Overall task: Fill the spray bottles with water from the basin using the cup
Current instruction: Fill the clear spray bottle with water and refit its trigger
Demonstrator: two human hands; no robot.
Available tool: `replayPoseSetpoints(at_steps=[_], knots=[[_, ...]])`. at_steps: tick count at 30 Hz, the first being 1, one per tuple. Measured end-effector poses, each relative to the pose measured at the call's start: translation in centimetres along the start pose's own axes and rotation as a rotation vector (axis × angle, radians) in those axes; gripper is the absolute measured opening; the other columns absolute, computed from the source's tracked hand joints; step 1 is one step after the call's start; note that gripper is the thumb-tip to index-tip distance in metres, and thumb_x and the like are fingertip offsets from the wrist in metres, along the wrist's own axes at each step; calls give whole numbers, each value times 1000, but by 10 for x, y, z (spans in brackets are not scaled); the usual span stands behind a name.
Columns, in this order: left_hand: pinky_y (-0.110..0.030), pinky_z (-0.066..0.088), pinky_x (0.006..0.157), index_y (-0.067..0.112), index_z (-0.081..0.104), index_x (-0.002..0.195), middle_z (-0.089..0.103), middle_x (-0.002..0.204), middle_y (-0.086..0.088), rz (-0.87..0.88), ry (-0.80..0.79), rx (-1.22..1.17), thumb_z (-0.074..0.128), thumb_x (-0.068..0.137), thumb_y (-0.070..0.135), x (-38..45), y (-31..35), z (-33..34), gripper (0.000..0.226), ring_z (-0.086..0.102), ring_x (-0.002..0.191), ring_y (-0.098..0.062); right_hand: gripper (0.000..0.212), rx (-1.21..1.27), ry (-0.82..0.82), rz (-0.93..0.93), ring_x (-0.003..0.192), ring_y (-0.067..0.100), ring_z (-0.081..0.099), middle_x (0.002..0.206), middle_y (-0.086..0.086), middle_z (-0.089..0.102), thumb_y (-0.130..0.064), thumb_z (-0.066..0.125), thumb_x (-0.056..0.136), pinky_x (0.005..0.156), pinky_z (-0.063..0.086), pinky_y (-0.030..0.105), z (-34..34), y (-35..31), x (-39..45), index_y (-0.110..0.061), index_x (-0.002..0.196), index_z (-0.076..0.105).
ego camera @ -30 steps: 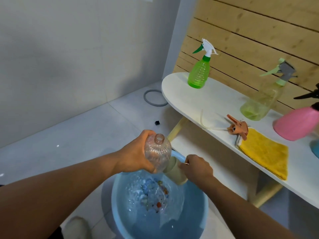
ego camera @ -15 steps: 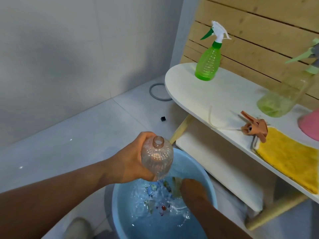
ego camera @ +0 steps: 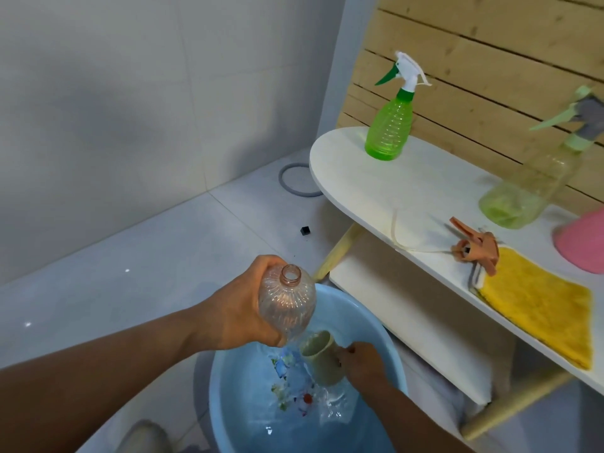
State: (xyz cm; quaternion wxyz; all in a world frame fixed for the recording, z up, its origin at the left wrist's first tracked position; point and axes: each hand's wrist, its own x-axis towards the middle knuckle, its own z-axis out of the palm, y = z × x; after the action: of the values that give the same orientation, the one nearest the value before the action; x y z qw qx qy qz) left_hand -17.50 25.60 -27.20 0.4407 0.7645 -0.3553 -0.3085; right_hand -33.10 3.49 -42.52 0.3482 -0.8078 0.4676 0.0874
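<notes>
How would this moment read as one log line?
left hand: holds open bottle | right hand: lifts cup over basin

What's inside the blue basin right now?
The blue basin holds water, with a colourful printed pattern showing on its bottom. The right hand holds the beige cup over it. The cup, both hands and the clear bottle cover part of the inside.

table (ego camera: 376,188): green spray bottle (ego camera: 390,129), pale bottle (ego camera: 526,191), pink bottle (ego camera: 585,243), orange sprayer head (ego camera: 474,246), yellow cloth (ego camera: 539,305)
floor (ego camera: 163,256): blue basin (ego camera: 376,328), grey ring (ego camera: 295,179)
</notes>
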Motion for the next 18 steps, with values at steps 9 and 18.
replayPoseSetpoints(at_steps=[9,18], knots=[[-12,52,81,36,36,140,57,126,13,30,23,33,97,59,3,-10,-2,-9,106,60,107,8,36,227,72,-104,49,13,43,52,-6,52,-44,83,71,52,36,28,-71,-21,-41,-20,59,59],[-19,56,79,38,42,134,60,122,9,40,12,76,97,57,9,-14,-1,-6,100,64,107,-7,38,343,159,-262,55,15,47,57,-1,57,-40,87,74,55,38,31,-167,-74,-113,-16,66,59]])
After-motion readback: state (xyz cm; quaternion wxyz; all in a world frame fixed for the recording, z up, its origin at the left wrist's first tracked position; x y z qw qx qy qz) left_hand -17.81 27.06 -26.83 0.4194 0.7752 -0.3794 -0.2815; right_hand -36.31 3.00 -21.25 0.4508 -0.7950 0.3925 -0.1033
